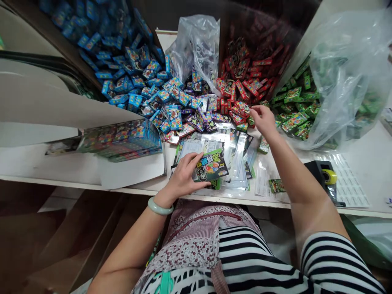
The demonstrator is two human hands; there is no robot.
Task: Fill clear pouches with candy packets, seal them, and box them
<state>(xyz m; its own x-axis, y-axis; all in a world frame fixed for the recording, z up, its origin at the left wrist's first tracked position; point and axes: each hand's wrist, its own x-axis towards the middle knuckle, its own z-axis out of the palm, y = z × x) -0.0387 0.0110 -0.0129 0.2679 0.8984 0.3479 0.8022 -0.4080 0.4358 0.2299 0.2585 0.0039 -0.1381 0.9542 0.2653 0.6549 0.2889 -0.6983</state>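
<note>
striped sleeves and a patterned apron sit closest to the lens, right up against the near edge of the bench (367, 163). just past that edge the left hand (183, 177) is planted on a dark printed pouch (212, 165), thumb on the near side and fingers curled over its left end, so that grip is closed on the pouch and pinning it flat on a stack of clear sleeves (235, 157). the pouch's long axis runs roughly left to right along the near edge, tilted up a bit at the right end. a green bangle (159, 207) sits on that wrist.

the right hand (263, 119) is stretched well further out, toward the middle of the bench, arm nearly straight and angled away from the body. its fingertips are pinched narrow down at the spot where the red packets (241, 92) meet the green packets (294, 118); looks like it's touching a small packet there, but can't tell for sure whether one is actually held. so the packets lie directly under that grip, and the right hand is clearly the nearer one to them, the left being well apart.

blue packets (137, 77) are heaped toward the far left, a tape dispenser (326, 177) near the right edge.
</note>
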